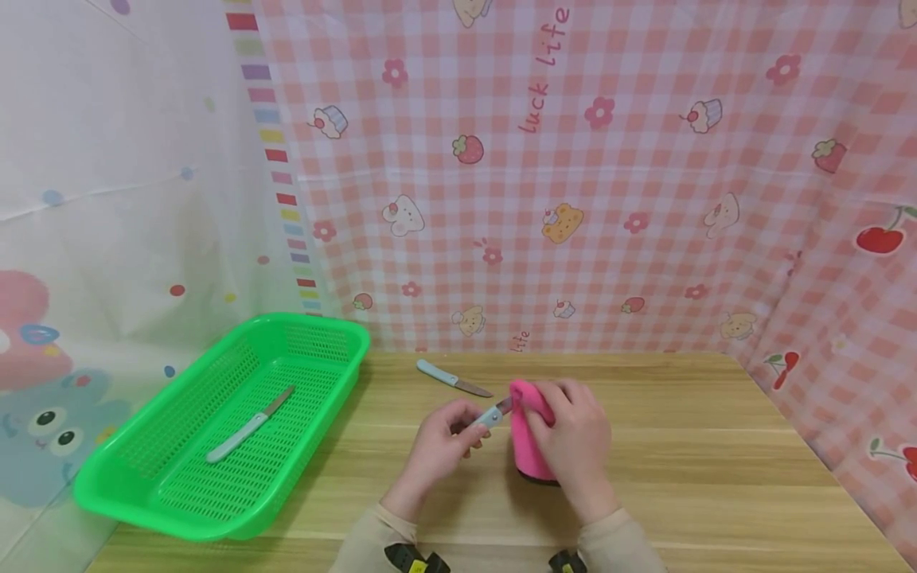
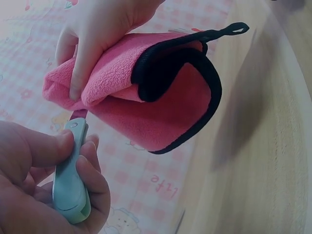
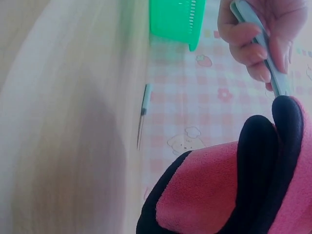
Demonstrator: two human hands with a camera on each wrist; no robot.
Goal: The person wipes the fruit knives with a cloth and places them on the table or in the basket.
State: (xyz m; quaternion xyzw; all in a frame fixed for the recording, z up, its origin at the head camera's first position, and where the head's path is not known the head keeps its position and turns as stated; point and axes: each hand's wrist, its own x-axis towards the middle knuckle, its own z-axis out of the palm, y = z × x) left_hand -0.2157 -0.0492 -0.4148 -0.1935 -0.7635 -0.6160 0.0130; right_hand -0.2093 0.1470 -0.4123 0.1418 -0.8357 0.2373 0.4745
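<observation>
My left hand [image 1: 444, 442] grips the pale blue handle of a folding knife [image 2: 71, 175], thumb along one side and fingers curled beneath. In my right hand [image 1: 575, 430] is a pink cloth [image 1: 528, 450] with black edging and a small hanging loop, folded over the knife's blade. Most of that blade is hidden by the cloth; only a short piece near the handle shows. In the right wrist view the cloth [image 3: 200, 190] covers the lower right, and the right hand's fingers are not visible there.
A second knife [image 1: 454, 379] lies unfolded on the wooden table [image 1: 688, 469] behind the hands. To the left stands a green plastic basket [image 1: 304, 465] with another unfolded knife [image 1: 249, 426] in it. A pink checked curtain [image 1: 501, 199] hangs behind the table.
</observation>
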